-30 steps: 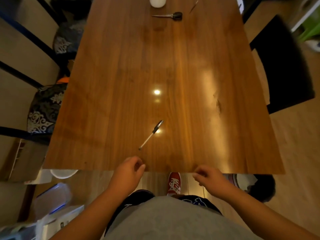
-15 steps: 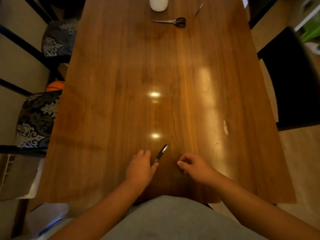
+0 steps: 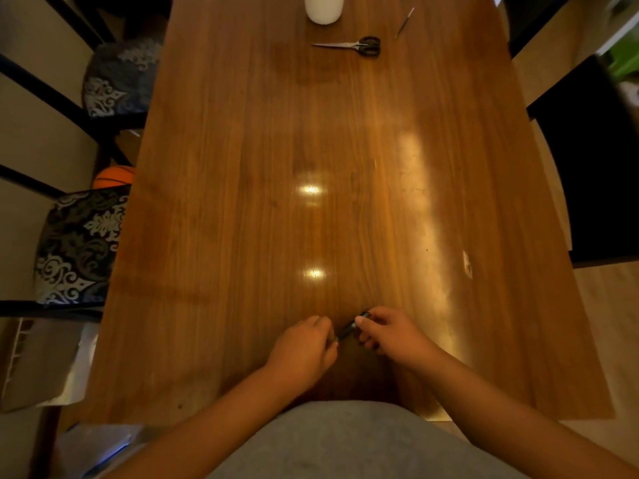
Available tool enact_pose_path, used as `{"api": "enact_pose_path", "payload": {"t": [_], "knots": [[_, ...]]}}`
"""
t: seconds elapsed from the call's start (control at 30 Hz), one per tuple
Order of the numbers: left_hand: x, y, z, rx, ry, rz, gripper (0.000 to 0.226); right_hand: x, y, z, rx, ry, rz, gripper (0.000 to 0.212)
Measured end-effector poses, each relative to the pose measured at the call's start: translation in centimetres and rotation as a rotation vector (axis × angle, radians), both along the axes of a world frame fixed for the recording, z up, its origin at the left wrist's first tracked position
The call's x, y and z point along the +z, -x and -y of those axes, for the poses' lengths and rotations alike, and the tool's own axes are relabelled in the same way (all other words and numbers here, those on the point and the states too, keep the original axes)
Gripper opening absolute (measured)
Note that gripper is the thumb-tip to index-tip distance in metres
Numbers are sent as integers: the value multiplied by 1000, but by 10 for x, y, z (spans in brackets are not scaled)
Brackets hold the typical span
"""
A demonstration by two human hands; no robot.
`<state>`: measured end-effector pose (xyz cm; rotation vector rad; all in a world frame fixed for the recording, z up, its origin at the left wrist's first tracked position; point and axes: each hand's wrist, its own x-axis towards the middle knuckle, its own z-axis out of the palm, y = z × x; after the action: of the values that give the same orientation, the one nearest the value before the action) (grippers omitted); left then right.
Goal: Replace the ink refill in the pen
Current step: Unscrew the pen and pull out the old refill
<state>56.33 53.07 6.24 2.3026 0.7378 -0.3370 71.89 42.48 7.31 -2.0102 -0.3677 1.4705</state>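
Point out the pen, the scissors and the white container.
pen [image 3: 350, 329]: head view, dark barrel between both hands.
scissors [image 3: 369, 46]: head view, black handles.
white container [image 3: 324, 10]: head view, lower body.

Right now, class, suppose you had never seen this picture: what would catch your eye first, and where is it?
First, the two hands meeting at the near edge of the wooden table: the left hand and right hand each pinch one end of a dark pen. Next, the bright lamp reflections mid-table. Last, at the far end, the scissors beside a white container.
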Motion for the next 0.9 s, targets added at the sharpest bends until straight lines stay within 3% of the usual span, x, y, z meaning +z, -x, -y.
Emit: {"api": "enact_pose_path", "payload": {"t": [0.27,0.53,0.73,0.8,0.9], "knots": [[55,7,20,225,113,257,4,66,-1,3,-113,-205,-101,16],[109,8,34,228,35,456,11,117,4,17,-142,-464,-71,22],[139,1,43,308,449,416,14,140,-3,32,-97,-587,-58,16],[148,-1,49,280,402,416,16,146,-3,36,-92,-613,-47,15],[160,-5,62,222,143,458,15,154,-3,42,-89,-680,-23,21]]}}
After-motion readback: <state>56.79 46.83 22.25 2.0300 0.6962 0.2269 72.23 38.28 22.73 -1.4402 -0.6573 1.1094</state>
